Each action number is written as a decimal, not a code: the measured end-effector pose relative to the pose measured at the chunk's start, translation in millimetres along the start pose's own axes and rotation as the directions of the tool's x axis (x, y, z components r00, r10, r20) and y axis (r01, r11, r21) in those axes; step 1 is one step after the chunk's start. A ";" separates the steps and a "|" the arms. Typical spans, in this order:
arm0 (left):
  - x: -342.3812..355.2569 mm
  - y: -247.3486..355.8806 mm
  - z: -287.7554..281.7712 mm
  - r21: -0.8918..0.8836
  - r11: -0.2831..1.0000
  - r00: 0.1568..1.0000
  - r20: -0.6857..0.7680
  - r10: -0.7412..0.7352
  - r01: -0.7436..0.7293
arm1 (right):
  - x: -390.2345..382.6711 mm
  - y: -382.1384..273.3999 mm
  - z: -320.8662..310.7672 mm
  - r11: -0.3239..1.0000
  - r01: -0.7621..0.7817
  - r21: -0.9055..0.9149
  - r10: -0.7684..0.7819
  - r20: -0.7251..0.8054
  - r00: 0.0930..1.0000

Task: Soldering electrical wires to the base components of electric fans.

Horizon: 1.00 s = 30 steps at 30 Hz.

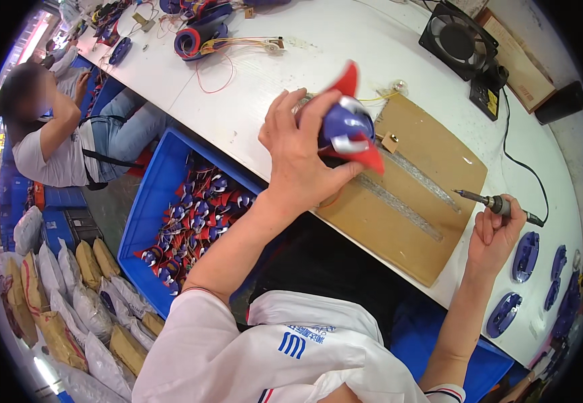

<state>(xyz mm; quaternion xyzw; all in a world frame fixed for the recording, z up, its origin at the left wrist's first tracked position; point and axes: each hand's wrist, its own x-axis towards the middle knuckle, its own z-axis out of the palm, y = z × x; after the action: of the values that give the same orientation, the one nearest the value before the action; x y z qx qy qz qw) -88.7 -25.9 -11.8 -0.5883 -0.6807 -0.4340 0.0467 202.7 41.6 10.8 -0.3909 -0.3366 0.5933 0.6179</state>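
My left hand (295, 151) is wrapped round a purple plastic toy piece (346, 126) with white patches and red pointed fins, held up over the far left corner of a brown board (365, 245). My palm and fingers hide part of the piece. A soldering iron (496, 203) sits between the fingers of my right hand (491, 236), its tip pointing left above the board's right side. Two grey, shiny strips (422, 180) run along the board. Beside the toy, a small tan block (390, 141) rests on it. The iron and the toy are well apart.
A black fan (454, 35) stands at the far right, near a black cord (536, 171). Purple shells (525, 256) lie at the right. Wired red and purple parts (194, 41) lie at the back. Left, a blue bin (145, 201) holds many toy pieces; a person (56, 134) sits beyond.
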 end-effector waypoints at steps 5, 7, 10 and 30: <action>28.3 -42.9 3.6 0.262 0.965 1.000 0.022 0.017 -0.022 | 3.5 -5.8 -1.8 1.000 0.007 -0.008 -0.007 0.000 1.000; 52.7 -71.7 9.3 0.373 0.925 0.997 -0.058 -0.050 0.068 | 5.7 -6.0 -4.6 1.000 0.010 -0.017 -0.010 -0.007 1.000; 91.1 -118.4 20.2 0.413 0.897 0.985 -0.128 -0.113 0.156 | 8.7 -4.4 -7.7 1.000 -0.002 -0.029 0.002 0.001 1.000; -5.2 174.4 164.2 -0.793 0.607 0.596 0.514 0.617 0.055 | 57.4 -71.4 68.3 0.946 -0.080 0.314 0.057 0.084 0.995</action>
<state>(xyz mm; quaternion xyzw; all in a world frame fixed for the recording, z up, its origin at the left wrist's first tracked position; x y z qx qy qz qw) 133.0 64.1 -23.0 -0.7865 -0.2806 -0.3707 -0.4066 180.1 105.2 103.0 -0.2760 -0.2456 0.6748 0.6389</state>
